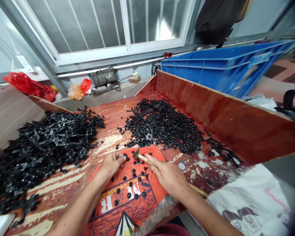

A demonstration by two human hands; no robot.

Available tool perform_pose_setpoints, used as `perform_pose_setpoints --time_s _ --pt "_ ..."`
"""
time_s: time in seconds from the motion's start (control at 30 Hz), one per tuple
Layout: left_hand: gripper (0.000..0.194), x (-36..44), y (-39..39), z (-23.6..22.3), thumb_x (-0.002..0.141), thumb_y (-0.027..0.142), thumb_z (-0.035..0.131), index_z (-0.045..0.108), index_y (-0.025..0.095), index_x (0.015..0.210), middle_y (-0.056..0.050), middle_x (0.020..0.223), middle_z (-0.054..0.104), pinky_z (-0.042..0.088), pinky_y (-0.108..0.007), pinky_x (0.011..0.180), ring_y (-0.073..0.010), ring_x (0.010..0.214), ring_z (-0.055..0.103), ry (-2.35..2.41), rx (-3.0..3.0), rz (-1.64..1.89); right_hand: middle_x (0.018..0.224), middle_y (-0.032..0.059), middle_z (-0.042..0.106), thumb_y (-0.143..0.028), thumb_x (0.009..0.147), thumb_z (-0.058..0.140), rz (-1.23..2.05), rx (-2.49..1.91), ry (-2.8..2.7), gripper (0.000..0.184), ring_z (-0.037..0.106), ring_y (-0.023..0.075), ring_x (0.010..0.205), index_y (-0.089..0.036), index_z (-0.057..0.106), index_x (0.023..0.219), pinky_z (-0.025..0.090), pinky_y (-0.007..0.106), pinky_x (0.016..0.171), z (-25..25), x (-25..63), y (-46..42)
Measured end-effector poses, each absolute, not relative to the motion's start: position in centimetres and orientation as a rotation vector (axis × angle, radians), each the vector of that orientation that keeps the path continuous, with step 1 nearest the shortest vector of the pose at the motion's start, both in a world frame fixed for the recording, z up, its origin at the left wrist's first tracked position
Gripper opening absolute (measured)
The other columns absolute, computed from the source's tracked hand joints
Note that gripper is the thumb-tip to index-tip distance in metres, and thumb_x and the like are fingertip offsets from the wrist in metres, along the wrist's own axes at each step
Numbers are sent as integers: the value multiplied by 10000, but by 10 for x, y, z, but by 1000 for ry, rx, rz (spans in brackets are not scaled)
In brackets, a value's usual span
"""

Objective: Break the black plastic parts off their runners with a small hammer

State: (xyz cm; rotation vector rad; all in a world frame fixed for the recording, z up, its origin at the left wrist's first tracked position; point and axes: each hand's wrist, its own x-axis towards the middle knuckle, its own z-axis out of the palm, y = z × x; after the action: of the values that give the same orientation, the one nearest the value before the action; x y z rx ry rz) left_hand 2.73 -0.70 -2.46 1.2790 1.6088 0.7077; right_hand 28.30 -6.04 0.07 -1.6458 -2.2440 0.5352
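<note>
My left hand (112, 162) rests on an orange printed cloth (127, 196), its fingers pinched on a small black plastic piece at its tips. My right hand (167, 175) grips the wooden handle of a small hammer (140, 156), whose head hangs just above the cloth beside the left fingertips. Several small round black pieces (134, 185) lie scattered on the cloth between the hands. A heap of black plastic strips (41, 147) lies to the left and a heap of smaller black parts (162, 126) is straight ahead.
The worn red wooden tray (236, 121) has a high wall on the right. A blue plastic crate (226, 65) stands behind it. A white printed bag (250, 203) lies at the lower right. Red and orange plastic bags (29, 86) and a brown bag (105, 77) sit below the window.
</note>
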Motion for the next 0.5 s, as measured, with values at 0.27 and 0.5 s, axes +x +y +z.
perform_pose_setpoints --time_s 0.27,0.5 --pt "401 24 -5 -28 673 568 630 579 172 635 42 511 485 268 -219 464 -90 451 392 1576 1401 722 931 9 771 -248 979 469 458 -1514 -2292 530 725 215 764 -381 402 1487 561 316 679 8 260 -53" --pt "425 22 -8 -15 664 604 635 544 188 665 58 493 480 295 -221 449 -91 429 418 1449 1319 659 927 23 768 -266 987 459 470 -1557 -2348 501 729 242 784 -370 421 1476 549 330 652 10 260 -49"
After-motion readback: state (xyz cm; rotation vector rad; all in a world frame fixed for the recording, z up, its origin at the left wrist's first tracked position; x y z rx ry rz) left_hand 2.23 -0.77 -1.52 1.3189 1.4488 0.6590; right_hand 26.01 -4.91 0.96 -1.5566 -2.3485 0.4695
